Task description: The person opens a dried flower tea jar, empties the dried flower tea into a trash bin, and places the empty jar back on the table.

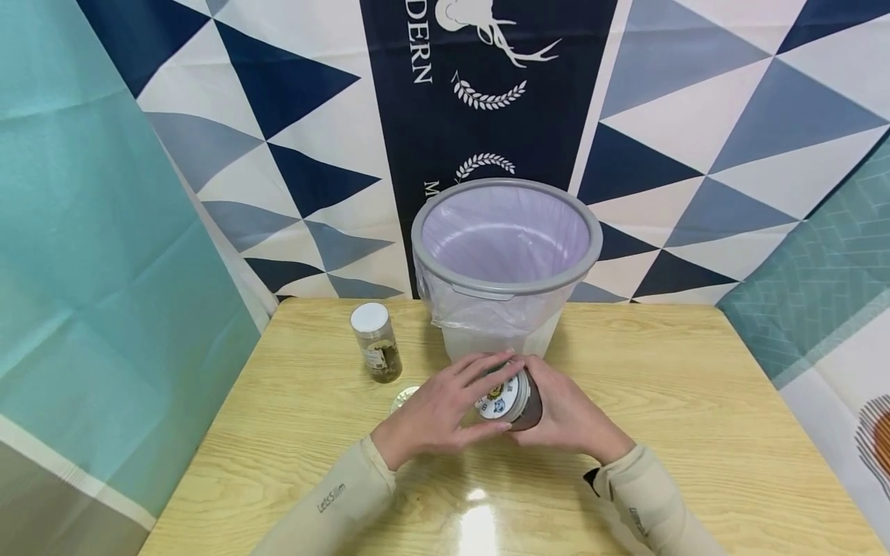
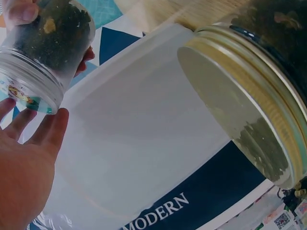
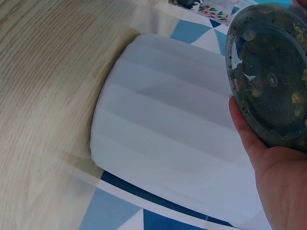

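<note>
A clear jar of dark, flaky contents (image 1: 531, 407) is tilted in front of the bin, its printed lid (image 1: 495, 400) turned to the left. My right hand (image 1: 566, 409) grips the jar's body from the right. From the left, my left hand (image 1: 455, 405) holds the lid's rim between thumb and fingers. The left wrist view shows those fingertips at the lid (image 2: 29, 98). In the right wrist view the jar's round base (image 3: 271, 79) faces the camera. A pale round lid (image 1: 403, 397) is partly hidden behind my left hand.
A bin (image 1: 501, 289) with a grey rim and a purple liner stands at the table's back. To its left is a clear jar (image 1: 378, 351) with a white-looking top. A gold-rimmed jar (image 2: 259, 105) looms close in the left wrist view. Patterned cloth (image 1: 313, 154) hangs behind the wooden table (image 1: 660, 401).
</note>
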Available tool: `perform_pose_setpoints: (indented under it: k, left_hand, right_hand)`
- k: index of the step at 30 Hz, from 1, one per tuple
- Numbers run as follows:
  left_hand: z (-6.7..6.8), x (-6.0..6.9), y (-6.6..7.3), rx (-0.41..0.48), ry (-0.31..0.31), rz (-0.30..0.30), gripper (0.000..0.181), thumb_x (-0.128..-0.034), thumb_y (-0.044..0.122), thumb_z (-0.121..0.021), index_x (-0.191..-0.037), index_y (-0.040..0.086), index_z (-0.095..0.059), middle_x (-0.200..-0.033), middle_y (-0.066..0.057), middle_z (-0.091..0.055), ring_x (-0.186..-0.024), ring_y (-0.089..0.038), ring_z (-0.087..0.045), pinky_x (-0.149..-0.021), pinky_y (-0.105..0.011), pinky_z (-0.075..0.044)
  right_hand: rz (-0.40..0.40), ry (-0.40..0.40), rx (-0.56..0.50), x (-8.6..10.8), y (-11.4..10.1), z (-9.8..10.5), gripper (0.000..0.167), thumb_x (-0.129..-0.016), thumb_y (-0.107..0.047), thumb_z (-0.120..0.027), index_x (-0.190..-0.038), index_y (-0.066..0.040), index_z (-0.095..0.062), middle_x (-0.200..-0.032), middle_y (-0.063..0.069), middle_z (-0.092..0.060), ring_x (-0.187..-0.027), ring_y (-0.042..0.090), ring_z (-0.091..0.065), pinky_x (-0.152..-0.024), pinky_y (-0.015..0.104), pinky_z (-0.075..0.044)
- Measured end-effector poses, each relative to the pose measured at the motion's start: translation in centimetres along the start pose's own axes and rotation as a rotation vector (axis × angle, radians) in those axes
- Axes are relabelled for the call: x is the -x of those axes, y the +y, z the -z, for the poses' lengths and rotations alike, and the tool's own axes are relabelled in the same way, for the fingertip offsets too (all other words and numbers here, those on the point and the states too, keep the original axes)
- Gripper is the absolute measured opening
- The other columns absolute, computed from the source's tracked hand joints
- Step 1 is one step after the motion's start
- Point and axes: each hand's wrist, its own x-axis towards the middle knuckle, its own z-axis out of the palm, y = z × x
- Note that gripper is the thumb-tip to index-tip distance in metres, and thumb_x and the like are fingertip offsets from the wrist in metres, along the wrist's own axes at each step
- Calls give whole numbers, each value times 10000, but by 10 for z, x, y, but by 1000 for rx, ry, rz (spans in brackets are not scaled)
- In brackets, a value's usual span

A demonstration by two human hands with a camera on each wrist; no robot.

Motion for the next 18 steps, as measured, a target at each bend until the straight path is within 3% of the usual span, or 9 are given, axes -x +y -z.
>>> perform_pose_setpoints:
  k: [5,14,18]
  left_hand:
    - [-1,0,0,-25,8,8,717,-1039,510,-548,-1625,159,-329,-1589,-72,-454,-1382,-205,-504,-1130,-329,-472]
    - [-3,-4,7,9,19,181,730,-981,537,-632,-1578,174,-419,-1453,-47,-545,-1260,-199,-558,-1022,-348,-538]
    - [-1,-4,8,30,14,218,755,-954,520,-672,-1580,182,-419,-1477,-56,-537,-1306,-216,-560,-1049,-378,-536]
  right_hand:
    - [-11,-5,-5,0,-1,-1,932,-588,-276,-952,-1382,-91,-501,-1183,-33,-634,-989,80,-631,-852,327,-579]
    - [-55,-3,-1,-1,-3,0,955,-569,-278,-950,-1387,-81,-498,-1150,-10,-656,-954,96,-641,-815,314,-581]
    - [-54,-11,-6,-1,-3,0,980,-568,-284,-955,-1405,-71,-490,-1171,6,-661,-967,106,-647,-826,323,-584]
